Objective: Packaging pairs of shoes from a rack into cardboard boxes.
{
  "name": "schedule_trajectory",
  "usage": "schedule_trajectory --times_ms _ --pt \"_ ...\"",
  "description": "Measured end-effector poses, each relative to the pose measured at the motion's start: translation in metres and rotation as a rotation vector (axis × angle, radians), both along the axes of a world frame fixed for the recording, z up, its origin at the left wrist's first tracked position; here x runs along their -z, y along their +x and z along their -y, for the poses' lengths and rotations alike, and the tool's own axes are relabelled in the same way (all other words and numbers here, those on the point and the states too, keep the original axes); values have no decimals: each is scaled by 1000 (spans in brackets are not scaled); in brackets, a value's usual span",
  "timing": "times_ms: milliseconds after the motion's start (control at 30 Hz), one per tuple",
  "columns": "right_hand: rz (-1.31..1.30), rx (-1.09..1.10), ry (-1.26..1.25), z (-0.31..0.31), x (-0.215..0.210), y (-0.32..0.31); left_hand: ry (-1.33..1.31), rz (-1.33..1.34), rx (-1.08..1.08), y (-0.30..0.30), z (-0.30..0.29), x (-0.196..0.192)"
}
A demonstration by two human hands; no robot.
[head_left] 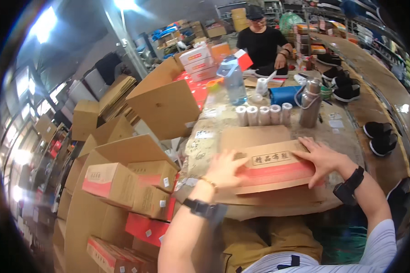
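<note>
A brown cardboard shoebox [278, 173] with a red band and dark printing lies in front of me on the table. My right hand [323, 157] rests against its right end, fingers spread wide across the width. At the left end, my left hand [225, 168] is blurred by motion, its fingers stretched toward the box edge and touching or nearly touching it. Brown flat cardboard [255, 133] shows behind the box, and more of it sticks out under the near edge. Both wrists carry black bands.
White paper rolls [264, 116], a steel flask [310, 104], a blue roll [284, 95] and a clear bottle [234, 82] stand beyond. A large carton [84, 218] with shoeboxes is left; black shoes [380, 136] line the right shelf. Opposite, a person [264, 45] handles a shoe.
</note>
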State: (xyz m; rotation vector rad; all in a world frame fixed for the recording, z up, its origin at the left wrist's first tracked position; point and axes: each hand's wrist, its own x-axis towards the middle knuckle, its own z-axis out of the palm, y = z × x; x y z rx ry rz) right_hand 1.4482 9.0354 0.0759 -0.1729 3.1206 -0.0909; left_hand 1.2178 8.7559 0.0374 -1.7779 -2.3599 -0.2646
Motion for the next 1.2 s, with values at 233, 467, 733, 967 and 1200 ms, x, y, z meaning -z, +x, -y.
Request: schedule_trajectory --times_ms 233,467,733,967,1200 --pt "-4 20 -68 6 8 -15 -390 146 -98 39 -39 -26" --pt "-284 -4 81 13 33 -11 -203 37 -126 57 -28 -6" --pt "-624 143 -963 12 106 31 792 393 -195 70 -2 51" --pt "-297 157 -1714 -45 146 64 823 1782 64 80 25 64" --pt "-331 -137 -1425 67 82 1 1141 1819 -14 119 154 56"
